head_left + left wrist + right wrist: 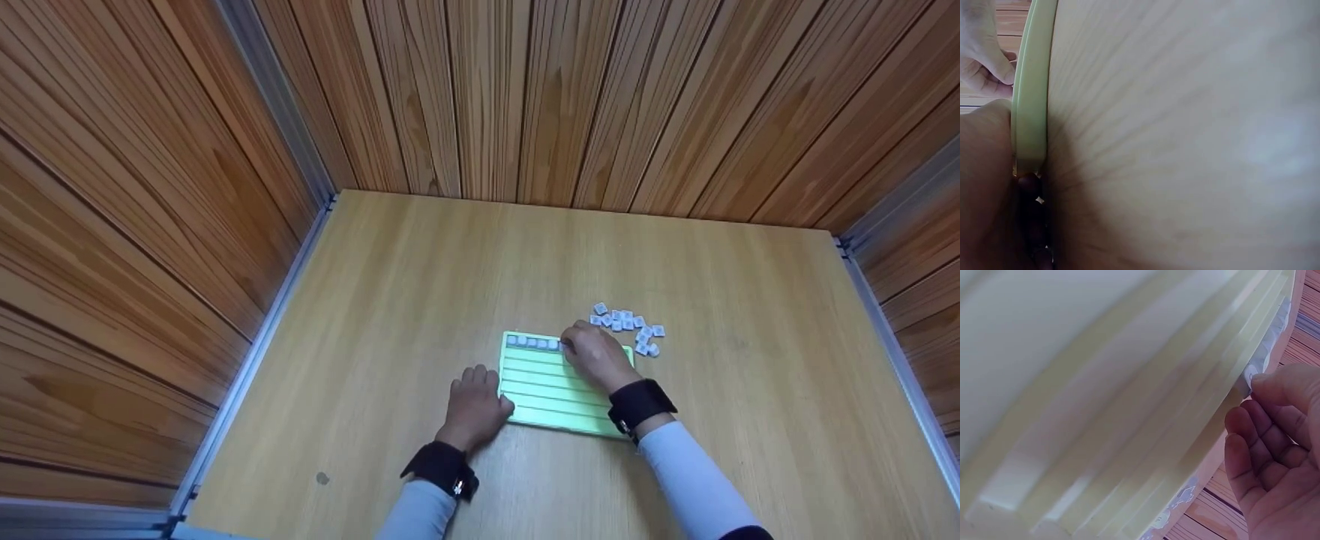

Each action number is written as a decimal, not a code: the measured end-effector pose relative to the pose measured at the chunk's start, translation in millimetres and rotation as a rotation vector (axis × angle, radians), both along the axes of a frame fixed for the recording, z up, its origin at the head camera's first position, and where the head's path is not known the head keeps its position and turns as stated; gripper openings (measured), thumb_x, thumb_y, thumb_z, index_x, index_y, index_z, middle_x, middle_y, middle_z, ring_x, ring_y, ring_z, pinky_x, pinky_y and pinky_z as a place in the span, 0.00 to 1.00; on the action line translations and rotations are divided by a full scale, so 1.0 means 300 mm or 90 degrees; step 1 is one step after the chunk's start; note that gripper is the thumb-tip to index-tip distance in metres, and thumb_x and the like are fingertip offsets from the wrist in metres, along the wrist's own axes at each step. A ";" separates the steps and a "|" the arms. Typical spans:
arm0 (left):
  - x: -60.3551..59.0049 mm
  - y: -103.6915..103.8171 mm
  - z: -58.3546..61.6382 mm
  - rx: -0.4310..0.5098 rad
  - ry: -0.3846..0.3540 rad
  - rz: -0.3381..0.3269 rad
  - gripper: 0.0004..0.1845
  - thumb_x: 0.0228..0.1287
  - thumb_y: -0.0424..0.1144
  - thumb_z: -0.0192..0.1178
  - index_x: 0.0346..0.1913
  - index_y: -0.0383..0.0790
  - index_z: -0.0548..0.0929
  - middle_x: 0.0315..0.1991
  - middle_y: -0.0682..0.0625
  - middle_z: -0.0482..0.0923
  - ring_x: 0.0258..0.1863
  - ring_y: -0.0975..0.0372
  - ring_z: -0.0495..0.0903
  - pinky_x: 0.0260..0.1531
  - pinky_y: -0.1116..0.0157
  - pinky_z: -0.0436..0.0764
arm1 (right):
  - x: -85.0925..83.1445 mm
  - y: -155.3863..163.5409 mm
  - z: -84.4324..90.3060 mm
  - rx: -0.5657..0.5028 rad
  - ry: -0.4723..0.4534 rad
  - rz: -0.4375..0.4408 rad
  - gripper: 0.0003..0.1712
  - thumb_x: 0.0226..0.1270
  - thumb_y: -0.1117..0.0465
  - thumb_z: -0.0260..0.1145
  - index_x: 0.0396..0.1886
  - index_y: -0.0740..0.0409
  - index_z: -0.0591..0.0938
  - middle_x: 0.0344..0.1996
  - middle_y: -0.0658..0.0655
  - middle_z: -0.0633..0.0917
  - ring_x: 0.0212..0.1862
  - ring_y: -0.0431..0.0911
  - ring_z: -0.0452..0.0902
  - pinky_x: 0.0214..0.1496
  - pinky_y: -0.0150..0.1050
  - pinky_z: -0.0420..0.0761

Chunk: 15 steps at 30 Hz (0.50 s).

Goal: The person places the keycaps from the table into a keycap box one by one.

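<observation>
A light green ridged tray [555,390] lies on the table, and several small white letter tiles [532,343] stand side by side in its top row, from the left end. At the tray's left edge, my left hand [476,409] holds the rim, thumb over it and fingers alongside. My right hand [596,356] reaches over the tray to the top row. Between its thumb and index finger it pinches a white tile [1250,377], beside the end of the row. The other fingers are loosely curled. The tile is largely hidden in the head view.
Loose white tiles [626,321] lie scattered behind the tray's right corner. Wooden plank walls [487,97] border the table [420,285] at the back and sides, with metal rails along the side edges. A dark round spot [322,478] marks the table front left.
</observation>
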State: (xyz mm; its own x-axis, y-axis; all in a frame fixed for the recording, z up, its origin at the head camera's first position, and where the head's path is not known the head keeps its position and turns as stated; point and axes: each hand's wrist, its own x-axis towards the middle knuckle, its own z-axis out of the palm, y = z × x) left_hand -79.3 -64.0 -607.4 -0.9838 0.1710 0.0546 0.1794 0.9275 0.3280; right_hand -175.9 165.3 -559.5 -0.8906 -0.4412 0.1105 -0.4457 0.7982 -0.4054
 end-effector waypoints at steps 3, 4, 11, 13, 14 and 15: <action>-0.001 -0.001 -0.003 -0.001 0.002 0.000 0.10 0.57 0.46 0.53 0.32 0.43 0.69 0.33 0.51 0.61 0.34 0.57 0.62 0.32 0.61 0.61 | 0.002 0.001 0.003 0.001 -0.011 -0.005 0.06 0.62 0.69 0.70 0.39 0.63 0.88 0.35 0.57 0.84 0.39 0.50 0.82 0.41 0.45 0.81; -0.001 0.000 0.002 -0.002 -0.005 -0.001 0.10 0.58 0.46 0.53 0.32 0.43 0.69 0.33 0.51 0.61 0.34 0.57 0.61 0.32 0.61 0.61 | 0.001 0.003 0.004 0.001 -0.014 -0.008 0.06 0.62 0.68 0.70 0.39 0.63 0.88 0.35 0.57 0.84 0.39 0.50 0.82 0.41 0.45 0.82; 0.006 -0.001 0.037 -0.002 -0.029 0.000 0.10 0.58 0.46 0.53 0.33 0.43 0.70 0.34 0.51 0.62 0.35 0.57 0.61 0.33 0.60 0.62 | 0.000 0.030 0.013 -0.005 -0.011 -0.020 0.07 0.63 0.68 0.67 0.39 0.61 0.88 0.36 0.56 0.85 0.40 0.49 0.82 0.41 0.44 0.82; 0.006 -0.001 0.031 -0.004 -0.018 -0.003 0.10 0.58 0.46 0.53 0.33 0.42 0.70 0.34 0.51 0.62 0.35 0.57 0.61 0.33 0.61 0.62 | 0.001 0.048 0.015 -0.013 -0.001 -0.025 0.08 0.63 0.69 0.66 0.40 0.61 0.88 0.36 0.57 0.85 0.40 0.51 0.82 0.42 0.46 0.82; 0.006 -0.001 0.028 -0.005 -0.012 -0.004 0.10 0.59 0.46 0.53 0.33 0.42 0.70 0.33 0.51 0.61 0.34 0.57 0.60 0.32 0.61 0.61 | 0.001 0.059 0.018 -0.017 0.004 -0.030 0.08 0.63 0.69 0.66 0.40 0.62 0.88 0.37 0.58 0.85 0.41 0.52 0.83 0.42 0.47 0.82; 0.006 -0.001 0.024 -0.004 -0.004 -0.005 0.10 0.58 0.46 0.53 0.33 0.42 0.70 0.33 0.51 0.61 0.34 0.58 0.60 0.32 0.61 0.61 | 0.001 0.072 0.020 -0.019 0.008 -0.035 0.09 0.63 0.69 0.65 0.41 0.62 0.88 0.39 0.59 0.85 0.43 0.54 0.83 0.43 0.48 0.82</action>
